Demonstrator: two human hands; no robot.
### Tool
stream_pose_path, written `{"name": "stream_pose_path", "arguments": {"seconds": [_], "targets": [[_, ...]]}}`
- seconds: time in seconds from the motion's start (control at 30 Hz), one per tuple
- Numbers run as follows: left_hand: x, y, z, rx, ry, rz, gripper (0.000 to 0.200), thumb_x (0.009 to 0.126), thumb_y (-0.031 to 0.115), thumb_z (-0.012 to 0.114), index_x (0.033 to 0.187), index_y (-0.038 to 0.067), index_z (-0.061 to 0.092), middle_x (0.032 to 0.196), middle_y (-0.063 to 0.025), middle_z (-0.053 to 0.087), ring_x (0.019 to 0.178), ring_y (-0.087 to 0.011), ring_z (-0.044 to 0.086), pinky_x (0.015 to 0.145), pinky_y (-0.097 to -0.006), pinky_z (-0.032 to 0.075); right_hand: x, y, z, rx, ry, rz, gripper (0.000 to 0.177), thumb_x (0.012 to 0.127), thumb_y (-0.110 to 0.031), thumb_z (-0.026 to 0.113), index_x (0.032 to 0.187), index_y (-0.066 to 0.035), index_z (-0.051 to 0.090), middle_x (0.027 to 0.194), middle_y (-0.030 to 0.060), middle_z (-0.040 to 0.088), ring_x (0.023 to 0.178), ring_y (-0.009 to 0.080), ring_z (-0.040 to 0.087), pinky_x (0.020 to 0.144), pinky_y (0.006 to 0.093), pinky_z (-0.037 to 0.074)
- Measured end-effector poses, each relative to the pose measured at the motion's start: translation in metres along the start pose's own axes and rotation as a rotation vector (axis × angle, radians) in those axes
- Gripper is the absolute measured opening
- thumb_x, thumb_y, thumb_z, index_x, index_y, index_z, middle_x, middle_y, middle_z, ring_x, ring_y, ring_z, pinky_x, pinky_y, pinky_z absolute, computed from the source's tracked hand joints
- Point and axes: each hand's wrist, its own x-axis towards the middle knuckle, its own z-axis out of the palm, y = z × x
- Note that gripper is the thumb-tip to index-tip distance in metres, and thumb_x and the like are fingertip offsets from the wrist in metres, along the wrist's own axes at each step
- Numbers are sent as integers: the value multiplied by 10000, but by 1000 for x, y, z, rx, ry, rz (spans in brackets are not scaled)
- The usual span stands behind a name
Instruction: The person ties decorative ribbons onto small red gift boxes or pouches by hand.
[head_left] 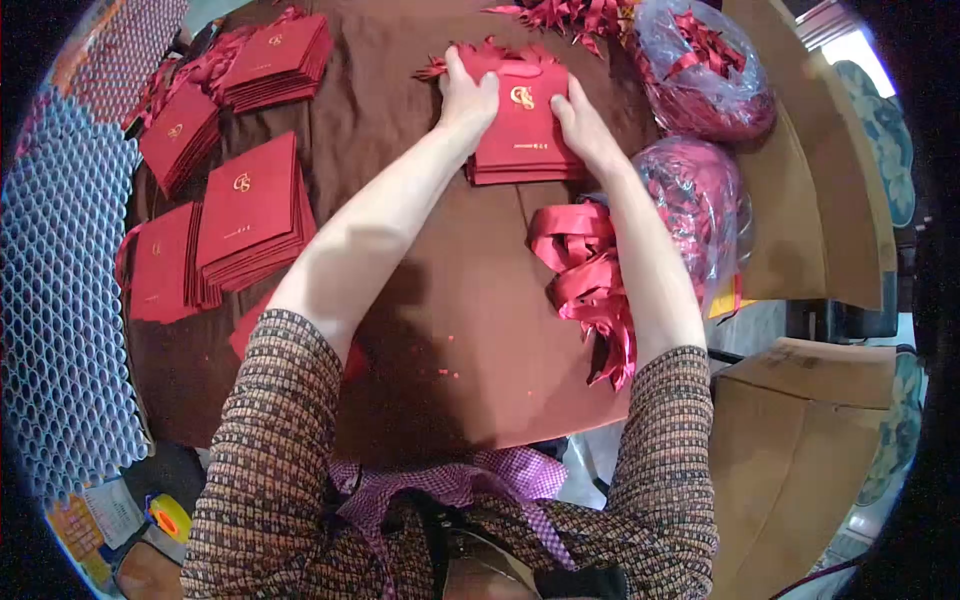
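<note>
A stack of flat red gift bags [522, 130] with a gold logo lies at the far middle of the table, red ribbon showing along its top end. My left hand [468, 98] is closed on the stack's upper left corner, thumb toward the top. On the right edge, my right hand [588, 128] grips the same stack, its thumb over the front and its other fingers mostly hidden. Loose loops of red satin ribbon [585, 280] lie beside my right forearm.
More stacks of red bags [245, 205] stand at the left, near blue tube-like netting [70, 280]. Clear plastic bags of red ribbon [700, 75] sit at the right. Cardboard boxes [800, 440] flank the brown-covered table [450, 400], where small red scraps lie.
</note>
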Motion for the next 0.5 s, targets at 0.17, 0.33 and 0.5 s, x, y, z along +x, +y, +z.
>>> {"name": "stream_pose_path", "arguments": {"seconds": [0.17,0.33,0.5], "targets": [[-12,-13,-6,704,-4,111,522,893,219,506,1394,197,359,1446,-334,173,1309,-458,279,1041,-535,269,7,26,13,-413,74,-92,593,916,-141,443,1410,72,193,1417,286,315,1337,357,314,1094,352,254],[-11,-6,-6,754,11,100,471,896,282,501,1358,226,427,1442,-313,219,1293,-455,316,1044,-526,280,9,16,15,-460,63,-6,698,903,-241,473,1420,77,128,1448,304,236,1327,410,299,1087,399,272],[8,0,-12,663,-143,-11,538,932,367,440,1432,227,299,1463,-309,174,1312,-476,280,1051,-543,253,5,-37,1,-436,46,133,713,922,-296,506,1414,85,157,1318,353,408,1260,404,414,1029,381,348]]}}
